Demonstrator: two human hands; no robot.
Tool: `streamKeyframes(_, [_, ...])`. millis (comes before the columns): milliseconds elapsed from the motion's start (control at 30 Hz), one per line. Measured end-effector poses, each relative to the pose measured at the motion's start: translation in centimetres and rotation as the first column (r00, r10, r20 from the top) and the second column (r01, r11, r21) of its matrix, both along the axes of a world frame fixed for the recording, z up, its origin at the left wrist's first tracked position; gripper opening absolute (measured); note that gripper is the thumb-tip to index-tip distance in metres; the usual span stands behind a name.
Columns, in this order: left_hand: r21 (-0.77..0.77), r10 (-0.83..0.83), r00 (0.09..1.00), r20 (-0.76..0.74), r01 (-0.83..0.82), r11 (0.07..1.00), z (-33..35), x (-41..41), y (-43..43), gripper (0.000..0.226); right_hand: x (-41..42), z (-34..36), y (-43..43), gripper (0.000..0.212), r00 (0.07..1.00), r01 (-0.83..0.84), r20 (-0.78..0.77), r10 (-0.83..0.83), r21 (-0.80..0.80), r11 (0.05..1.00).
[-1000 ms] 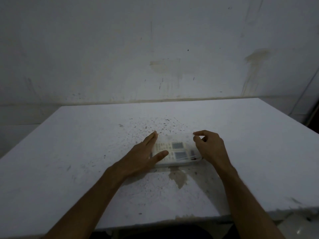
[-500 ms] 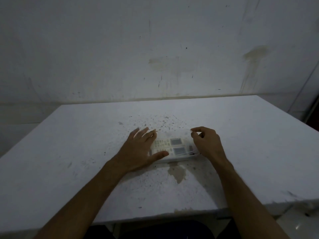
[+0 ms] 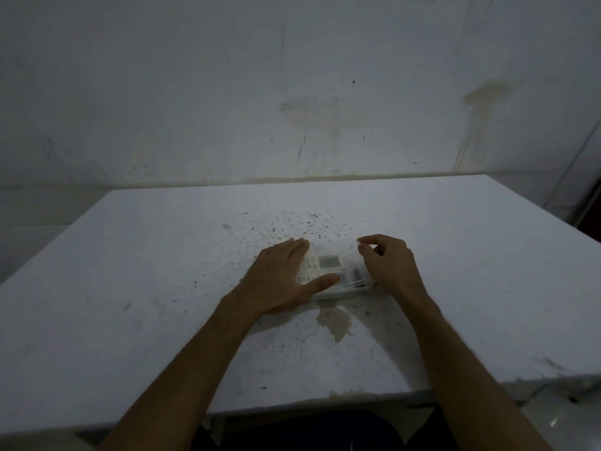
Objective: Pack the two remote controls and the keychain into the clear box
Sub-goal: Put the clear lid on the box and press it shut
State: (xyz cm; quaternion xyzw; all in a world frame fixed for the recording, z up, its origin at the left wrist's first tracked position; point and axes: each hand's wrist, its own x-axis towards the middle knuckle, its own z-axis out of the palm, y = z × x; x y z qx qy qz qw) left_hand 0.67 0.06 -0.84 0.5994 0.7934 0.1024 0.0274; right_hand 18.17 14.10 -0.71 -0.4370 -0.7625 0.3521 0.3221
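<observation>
A clear box [image 3: 336, 289] lies on the white table between my hands. Two white remote controls lie side by side inside it, the far remote [image 3: 328, 262] showing its grey screen, the near remote [image 3: 346, 277] partly under my thumb. The keychain cannot be made out. My left hand [image 3: 279, 281] lies flat over the box's left end, thumb stretched across its top. My right hand [image 3: 388, 266] curls over the right end, fingertips pinched at the far right corner of the lid.
The white table [image 3: 162, 304] is speckled with dark spots, with a brownish stain [image 3: 336, 322] just in front of the box. A stained wall [image 3: 292, 92] stands behind the table. The near table edge [image 3: 292, 406] runs below my forearms.
My left hand's fingers have closed together and flattened over the box's left end. The right hand has stayed at the right end. The view has shifted slightly.
</observation>
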Motion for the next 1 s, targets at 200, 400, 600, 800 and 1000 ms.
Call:
streamKeyframes(200, [-0.003,-0.006,0.999,-0.032,0.006,1.0,-0.3,-0.1,-0.1,0.114,-0.1,0.2,-0.2,0.027,1.0,0.013,0.005,-0.012,-0.096,0.995])
streamKeyframes(400, [-0.124,-0.026,0.999,-0.046,0.02,0.992,1.1,-0.4,0.5,0.118,0.7,0.1,-0.1,0.027,0.99,-0.028,0.141,0.017,0.077,0.997])
streamKeyframes(600, [-0.104,-0.112,0.989,0.102,0.122,0.987,2.0,0.8,2.3,0.11,0.4,0.2,-0.4,0.034,0.977,-0.176,0.125,0.171,0.022,0.984])
streamKeyframes(800, [-0.078,-0.009,0.973,0.23,0.027,0.997,2.4,-1.7,1.2,0.116,1.1,1.2,-0.8,0.055,0.88,-0.422,0.152,0.45,-0.185,0.887])
streamKeyframes(1000, [-0.015,-0.027,0.976,0.217,0.031,0.999,1.6,-3.3,0.0,0.114,1.0,1.6,-1.5,0.038,0.84,-0.486,0.14,0.524,-0.237,0.841])
